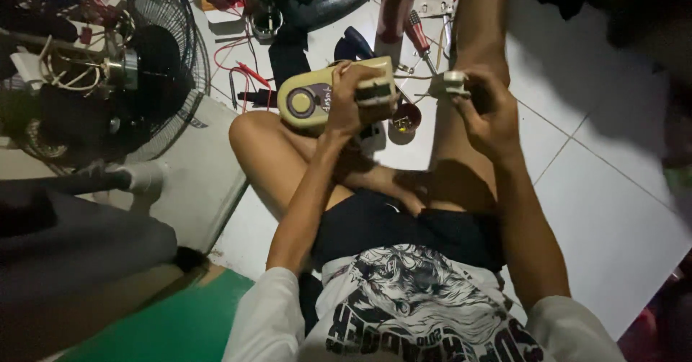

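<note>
While the person sits on the white tiled floor [620, 211], both hands work over the knees on parts of an appliance.
The left hand [349, 106] is clamped round a pale yellow plastic control housing with a round purple dial [306, 103], probably light, rigid and smooth, best gripped by its boxy end. The right hand [490, 113] is curled shut on a small grey-white part [450, 82]. Beyond lie a red-handled screwdriver [417, 30] and a black fan guard [155, 66].
</note>
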